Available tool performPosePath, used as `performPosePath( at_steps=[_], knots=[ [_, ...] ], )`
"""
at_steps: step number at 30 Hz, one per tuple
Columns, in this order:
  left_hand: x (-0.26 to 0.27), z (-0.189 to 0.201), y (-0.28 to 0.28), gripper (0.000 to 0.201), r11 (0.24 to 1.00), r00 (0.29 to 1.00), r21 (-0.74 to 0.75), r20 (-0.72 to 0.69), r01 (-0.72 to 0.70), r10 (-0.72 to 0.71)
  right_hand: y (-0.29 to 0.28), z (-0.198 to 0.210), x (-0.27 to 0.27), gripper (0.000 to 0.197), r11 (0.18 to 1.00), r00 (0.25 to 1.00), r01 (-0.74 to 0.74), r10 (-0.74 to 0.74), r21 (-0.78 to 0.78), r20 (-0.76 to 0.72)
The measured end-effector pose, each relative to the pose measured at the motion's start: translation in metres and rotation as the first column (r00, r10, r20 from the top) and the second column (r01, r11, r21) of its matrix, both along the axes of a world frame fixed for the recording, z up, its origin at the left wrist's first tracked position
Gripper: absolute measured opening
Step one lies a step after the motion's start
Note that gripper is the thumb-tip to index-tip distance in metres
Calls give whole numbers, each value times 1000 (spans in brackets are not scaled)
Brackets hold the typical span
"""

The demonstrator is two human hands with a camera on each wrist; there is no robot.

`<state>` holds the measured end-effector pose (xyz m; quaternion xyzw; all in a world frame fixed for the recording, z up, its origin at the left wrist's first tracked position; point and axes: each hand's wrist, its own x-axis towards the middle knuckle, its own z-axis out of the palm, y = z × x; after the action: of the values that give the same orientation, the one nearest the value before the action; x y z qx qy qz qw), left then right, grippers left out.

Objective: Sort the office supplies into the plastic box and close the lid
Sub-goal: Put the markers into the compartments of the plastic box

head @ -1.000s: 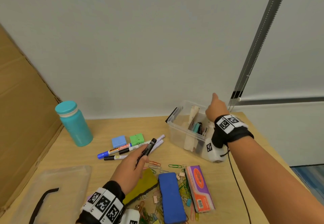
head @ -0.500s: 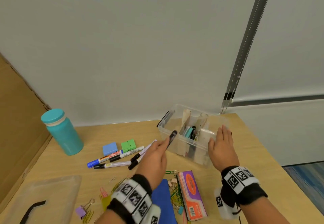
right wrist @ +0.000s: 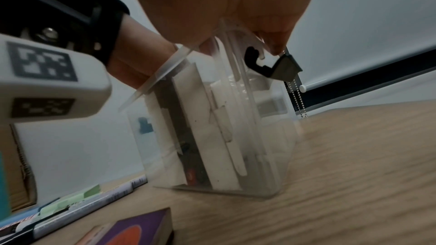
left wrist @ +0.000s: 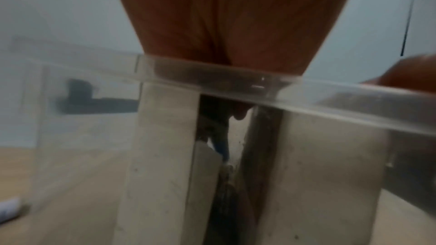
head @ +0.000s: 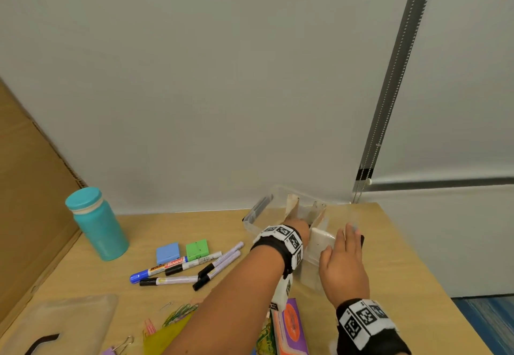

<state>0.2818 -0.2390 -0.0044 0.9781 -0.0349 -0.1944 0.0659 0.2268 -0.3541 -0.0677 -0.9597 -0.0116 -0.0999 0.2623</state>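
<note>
The clear plastic box (head: 257,217) stands at the back right of the table with cardboard dividers inside. My left hand (head: 299,228) reaches down into a middle compartment. Through the wall (left wrist: 330,88) the black marker (left wrist: 213,118) shows under it, with a fingertip beside it. My right hand (head: 343,260) grips the box's right end (right wrist: 259,137), thumb on the near side and fingers over the rim by the black latch (right wrist: 271,66). Several markers (head: 178,267) lie left of the box. The clear lid (head: 64,321) lies at the front left.
A teal bottle (head: 97,224) stands at the back left beside a cardboard sheet (head: 27,187). Blue (head: 167,253) and green (head: 197,249) small boxes sit behind the markers. A purple-orange box (head: 292,329), a yellow sponge (head: 167,338) and paper clips (head: 178,314) lie near the front edge.
My left hand carried the black marker from the table over the rim and down into the box. My right hand came down from pointing and took hold of the box's right end.
</note>
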Motion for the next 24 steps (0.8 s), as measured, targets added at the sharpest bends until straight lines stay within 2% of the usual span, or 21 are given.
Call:
performPosePath(
  at_steps=[4, 8, 10, 14, 20, 24],
  knots=[
    [-6, 2, 9, 32, 971, 991, -234, 109, -47, 74, -1, 1, 1, 57, 1000, 1000, -15, 15, -11, 19],
    [-40, -4, 33, 60, 906, 947, -422, 304, 34, 106, -2, 1, 1, 56, 1000, 999, -10, 11, -17, 39],
    [-67, -7, 49, 61, 880, 912, -466, 395, 93, 112, -2, 1, 1, 55, 1000, 999, -13, 13, -16, 43],
    [-121, -22, 83, 51, 859, 849, -503, 491, 93, 196, -2, 3, 0, 54, 1000, 998, -5, 6, -22, 58],
    [-187, -68, 141, 33, 900, 858, -425, 422, -98, 293, -4, 1, -3, 65, 993, 994, 5, 8, -116, 111],
    [-218, -82, 181, 29, 897, 842, -344, 364, -276, 399, 7, 9, -16, 47, 989, 979, 8, 22, -149, 201]
  ],
)
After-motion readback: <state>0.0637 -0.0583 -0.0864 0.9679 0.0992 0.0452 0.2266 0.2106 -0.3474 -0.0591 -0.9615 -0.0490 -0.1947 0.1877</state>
